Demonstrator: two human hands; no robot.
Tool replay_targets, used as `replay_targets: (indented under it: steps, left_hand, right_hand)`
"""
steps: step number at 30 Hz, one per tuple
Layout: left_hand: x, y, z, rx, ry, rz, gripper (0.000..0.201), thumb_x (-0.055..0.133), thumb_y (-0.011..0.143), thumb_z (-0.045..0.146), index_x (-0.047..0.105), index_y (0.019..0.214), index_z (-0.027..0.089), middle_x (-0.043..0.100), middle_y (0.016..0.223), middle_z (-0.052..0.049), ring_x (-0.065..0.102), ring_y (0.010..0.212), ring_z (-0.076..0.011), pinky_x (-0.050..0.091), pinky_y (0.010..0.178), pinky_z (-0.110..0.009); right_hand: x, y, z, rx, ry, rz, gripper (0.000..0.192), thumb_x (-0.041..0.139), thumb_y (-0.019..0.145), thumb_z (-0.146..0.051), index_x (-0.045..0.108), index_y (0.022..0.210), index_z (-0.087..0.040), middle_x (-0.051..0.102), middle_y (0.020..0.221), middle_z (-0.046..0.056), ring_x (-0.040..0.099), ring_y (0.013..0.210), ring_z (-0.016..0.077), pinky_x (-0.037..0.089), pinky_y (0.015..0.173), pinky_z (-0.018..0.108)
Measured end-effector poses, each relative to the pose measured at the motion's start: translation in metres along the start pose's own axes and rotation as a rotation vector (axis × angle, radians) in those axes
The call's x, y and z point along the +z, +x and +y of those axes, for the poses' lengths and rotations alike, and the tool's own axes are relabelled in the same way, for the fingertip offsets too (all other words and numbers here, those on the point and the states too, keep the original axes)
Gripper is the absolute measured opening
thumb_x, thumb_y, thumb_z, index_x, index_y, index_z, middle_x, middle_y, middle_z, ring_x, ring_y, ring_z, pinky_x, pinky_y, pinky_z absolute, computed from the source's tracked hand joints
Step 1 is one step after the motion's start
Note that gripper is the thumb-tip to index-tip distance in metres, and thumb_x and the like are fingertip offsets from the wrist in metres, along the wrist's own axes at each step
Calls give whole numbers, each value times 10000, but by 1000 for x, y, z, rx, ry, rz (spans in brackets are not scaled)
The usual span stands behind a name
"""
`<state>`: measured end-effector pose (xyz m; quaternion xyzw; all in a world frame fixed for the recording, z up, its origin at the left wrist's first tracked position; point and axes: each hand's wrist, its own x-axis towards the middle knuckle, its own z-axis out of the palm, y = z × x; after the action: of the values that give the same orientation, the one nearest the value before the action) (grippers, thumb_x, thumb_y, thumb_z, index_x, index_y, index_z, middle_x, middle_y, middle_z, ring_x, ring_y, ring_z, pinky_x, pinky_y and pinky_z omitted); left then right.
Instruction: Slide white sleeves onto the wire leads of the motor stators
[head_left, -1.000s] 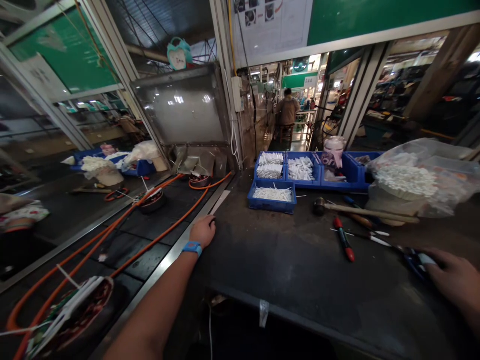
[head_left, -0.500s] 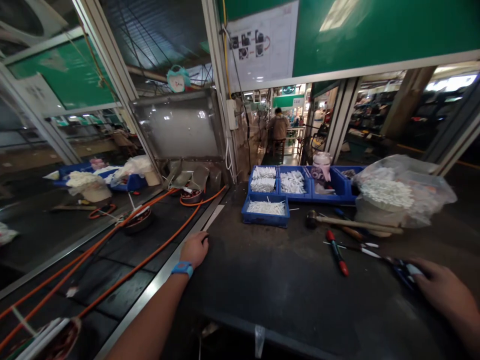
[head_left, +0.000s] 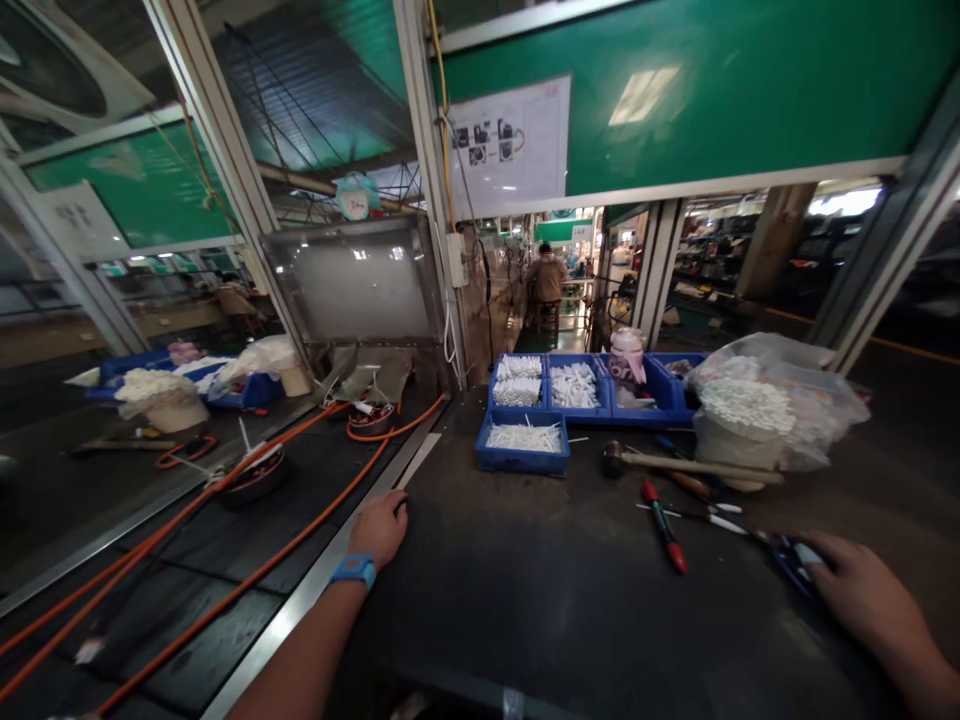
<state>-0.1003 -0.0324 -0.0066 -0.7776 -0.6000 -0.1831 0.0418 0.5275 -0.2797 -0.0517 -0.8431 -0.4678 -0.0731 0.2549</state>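
My left hand point(head_left: 381, 528) rests with curled fingers on the left edge of the dark worktable point(head_left: 540, 610), beside the metal rail point(head_left: 300, 600) of the conveyor. It holds nothing I can see, and a blue wristband point(head_left: 352, 570) sits on that wrist. At the right, my right hand point(head_left: 862, 595) lies over the blue handles of a tool point(head_left: 789, 556) on the table. A red-handled screwdriver point(head_left: 664, 525) and a wooden-handled mallet point(head_left: 675, 463) lie between the two hands, nearer the right one.
Blue trays point(head_left: 523, 455) of white pieces stand at the back of the table. A plastic bag of white parts point(head_left: 765, 405) sits at the right. Orange hoses point(head_left: 300, 540) and a motor stator point(head_left: 255, 470) lie on the conveyor. A person point(head_left: 545, 280) sits far behind.
The view has tilted upward, so everything sits lower in frame and the stator at lower left has left the picture. Both hands stay where they were on the table.
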Motion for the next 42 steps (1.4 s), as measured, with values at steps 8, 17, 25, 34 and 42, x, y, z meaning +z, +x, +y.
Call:
replay_targets:
  steps: [8,17,25,34,42]
  left_hand:
    - [-8,2,-2,19,-23,58,342,390,777,232,692,938,228,684,1057,-45,627,1011,-212,478,943,-346]
    - [-6,4,-8,15,-7,-53,419,338,816,225,658,1073,143,635,1158,-88,573,1094,-213,408,1010,-336]
    - [0,5,-12,-8,-35,-31,401,347,816,221,667,1050,163,640,1151,-67,580,1082,-204,421,994,-323]
    - [7,8,-17,-14,-22,-27,408,348,801,236,670,1044,172,642,1147,-70,581,1086,-213,418,998,-338]
    - [1,5,-10,3,-18,-6,396,358,810,238,668,1046,172,658,1112,-70,597,1052,-209,438,967,-320]
  right_hand:
    - [1,-2,-18,-66,38,55,407,405,677,-310,717,912,-198,690,990,79,603,987,279,460,903,394]
    - [-2,-7,-24,-83,-5,41,411,413,689,-248,704,974,-198,676,1040,66,582,1019,250,449,913,360]
    - [-3,-9,-27,-79,-21,47,410,394,719,-242,697,992,-199,671,1051,67,573,1022,249,441,918,364]
    - [-5,-9,-26,-52,-29,38,416,403,710,-265,696,1000,-215,669,1063,56,579,1028,241,448,921,352]
    - [0,-8,-19,-78,-44,32,447,376,721,-278,686,1026,-176,661,1081,67,567,1047,249,443,928,361]
